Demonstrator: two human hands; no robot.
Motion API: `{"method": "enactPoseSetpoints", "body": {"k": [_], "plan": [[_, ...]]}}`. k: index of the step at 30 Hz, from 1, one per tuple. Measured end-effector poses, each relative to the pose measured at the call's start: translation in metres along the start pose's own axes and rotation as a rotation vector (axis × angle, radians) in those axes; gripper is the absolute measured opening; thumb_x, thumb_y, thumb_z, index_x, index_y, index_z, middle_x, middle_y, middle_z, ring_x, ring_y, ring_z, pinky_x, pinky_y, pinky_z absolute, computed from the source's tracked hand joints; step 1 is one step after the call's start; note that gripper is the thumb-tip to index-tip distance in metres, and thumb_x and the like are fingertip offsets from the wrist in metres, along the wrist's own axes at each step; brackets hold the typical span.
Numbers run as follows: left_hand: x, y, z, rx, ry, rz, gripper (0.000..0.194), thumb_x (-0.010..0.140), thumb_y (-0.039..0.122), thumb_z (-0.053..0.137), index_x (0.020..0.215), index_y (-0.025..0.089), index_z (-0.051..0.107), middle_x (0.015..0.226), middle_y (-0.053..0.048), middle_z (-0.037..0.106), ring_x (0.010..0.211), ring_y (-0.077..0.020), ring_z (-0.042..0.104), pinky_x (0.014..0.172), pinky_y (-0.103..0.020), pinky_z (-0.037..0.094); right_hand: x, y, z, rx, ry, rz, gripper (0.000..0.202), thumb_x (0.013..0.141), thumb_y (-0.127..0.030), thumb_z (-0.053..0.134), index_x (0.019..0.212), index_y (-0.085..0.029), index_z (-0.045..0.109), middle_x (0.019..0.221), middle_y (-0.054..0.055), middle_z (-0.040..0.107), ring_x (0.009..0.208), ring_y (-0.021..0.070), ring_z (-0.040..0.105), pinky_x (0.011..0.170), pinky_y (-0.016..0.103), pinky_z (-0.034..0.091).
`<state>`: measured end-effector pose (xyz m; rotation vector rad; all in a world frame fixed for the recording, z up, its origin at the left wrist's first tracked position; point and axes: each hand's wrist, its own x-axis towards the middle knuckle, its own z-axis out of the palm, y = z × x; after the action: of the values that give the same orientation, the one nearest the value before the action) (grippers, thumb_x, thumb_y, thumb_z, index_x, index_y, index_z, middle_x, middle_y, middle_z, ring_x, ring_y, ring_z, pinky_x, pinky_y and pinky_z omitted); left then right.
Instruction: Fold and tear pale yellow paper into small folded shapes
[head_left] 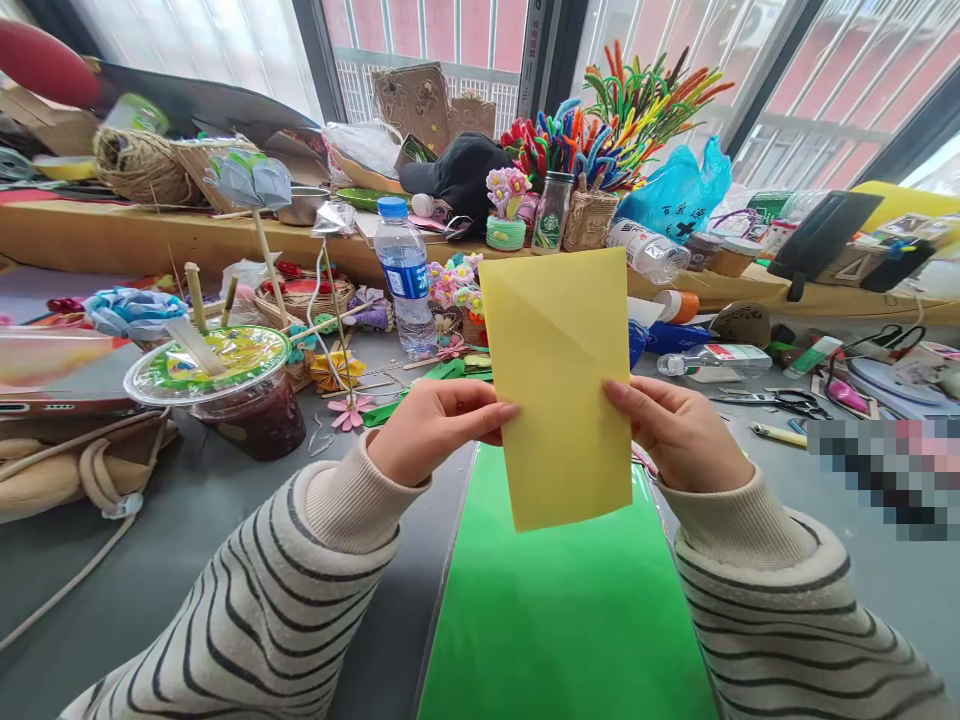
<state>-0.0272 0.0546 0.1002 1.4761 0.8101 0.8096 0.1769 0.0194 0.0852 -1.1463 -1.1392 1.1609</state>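
A yellow sheet of paper [562,420] is held upright in front of me, with a faint diagonal crease across its upper part. My left hand [450,422] pinches its left edge, thumb in front and fingers behind. On the opposite edge, my right hand [671,425] grips it the same way; the fingertips behind the paper are hidden. Below the paper lies a green sheet [559,620] on the grey table, under a shiny clear cover. Both hands are raised above this green sheet.
On my left stand a lidded drink cup [262,425] and a water bottle [405,285]. Scissors [795,402] and a plastic bottle [712,360] lie to the right. A wooden ledge [345,245] at the back carries pipe cleaners [577,145], a glass bottle [553,212] and twine [139,165].
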Motion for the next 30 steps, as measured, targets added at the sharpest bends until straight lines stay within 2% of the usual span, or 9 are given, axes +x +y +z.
{"method": "enactPoseSetpoints", "body": {"k": [2, 4, 7, 13, 18, 22, 30], "plan": [[0.001, -0.001, -0.001, -0.016, 0.015, -0.004, 0.013, 0.065, 0.021, 0.060, 0.073, 0.012, 0.064, 0.071, -0.003, 0.066, 0.065, -0.0128, 0.061, 0.061, -0.022, 0.052, -0.001, -0.002, -0.001, -0.034, -0.024, 0.014, 0.021, 0.067, -0.033, 0.059, 0.082, -0.019, 0.064, 0.084, 0.002, 0.066, 0.078, 0.0171, 0.060, 0.070, 0.028, 0.048], [0.001, -0.002, -0.003, -0.027, 0.053, 0.010, 0.014, 0.064, 0.022, 0.062, 0.075, 0.014, 0.064, 0.074, -0.002, 0.067, 0.066, -0.0125, 0.061, 0.059, -0.020, 0.052, -0.002, -0.005, -0.002, -0.095, -0.099, 0.056, 0.022, 0.067, -0.033, 0.059, 0.082, -0.018, 0.065, 0.082, 0.004, 0.066, 0.078, 0.0176, 0.059, 0.070, 0.029, 0.048], [0.001, -0.001, -0.007, 0.006, 0.078, 0.001, 0.013, 0.063, 0.023, 0.063, 0.073, 0.015, 0.065, 0.070, -0.001, 0.067, 0.060, -0.0111, 0.060, 0.053, -0.018, 0.051, -0.003, -0.009, -0.004, -0.133, -0.170, 0.077, 0.021, 0.067, -0.033, 0.059, 0.079, -0.017, 0.065, 0.081, 0.004, 0.066, 0.077, 0.0172, 0.060, 0.070, 0.029, 0.048], [-0.002, 0.002, -0.011, 0.143, -0.129, -0.119, 0.010, 0.064, 0.023, 0.061, 0.066, 0.014, 0.066, 0.062, -0.001, 0.066, 0.055, -0.0108, 0.059, 0.051, -0.018, 0.050, -0.003, -0.012, -0.008, -0.063, -0.026, -0.024, 0.012, 0.063, -0.028, 0.063, 0.074, -0.022, 0.065, 0.074, -0.002, 0.066, 0.066, 0.0103, 0.060, 0.062, 0.022, 0.051], [-0.001, 0.004, -0.011, 0.157, -0.099, -0.169, 0.013, 0.063, 0.026, 0.062, 0.063, 0.013, 0.065, 0.060, 0.000, 0.064, 0.057, -0.0108, 0.059, 0.053, -0.019, 0.050, -0.003, -0.013, -0.009, -0.114, 0.026, -0.035, 0.012, 0.061, -0.028, 0.065, 0.070, -0.020, 0.065, 0.067, -0.002, 0.065, 0.059, 0.0102, 0.059, 0.056, 0.022, 0.051], [0.000, 0.004, -0.012, 0.145, -0.074, -0.199, 0.013, 0.062, 0.026, 0.062, 0.062, 0.013, 0.064, 0.058, 0.002, 0.063, 0.057, -0.0100, 0.058, 0.055, -0.018, 0.050, -0.003, -0.013, -0.008, -0.086, 0.031, -0.037, 0.012, 0.062, -0.029, 0.064, 0.069, -0.019, 0.065, 0.069, -0.001, 0.065, 0.062, 0.0108, 0.059, 0.058, 0.022, 0.051], [-0.001, -0.002, -0.012, 0.153, -0.168, -0.233, 0.017, 0.063, 0.028, 0.061, 0.069, 0.013, 0.066, 0.066, 0.000, 0.066, 0.061, -0.0121, 0.060, 0.058, -0.020, 0.051, -0.003, -0.013, -0.007, 0.041, 0.135, -0.097, 0.009, 0.061, -0.023, 0.066, 0.070, -0.019, 0.065, 0.070, -0.001, 0.066, 0.061, 0.0102, 0.060, 0.058, 0.021, 0.051]]}}
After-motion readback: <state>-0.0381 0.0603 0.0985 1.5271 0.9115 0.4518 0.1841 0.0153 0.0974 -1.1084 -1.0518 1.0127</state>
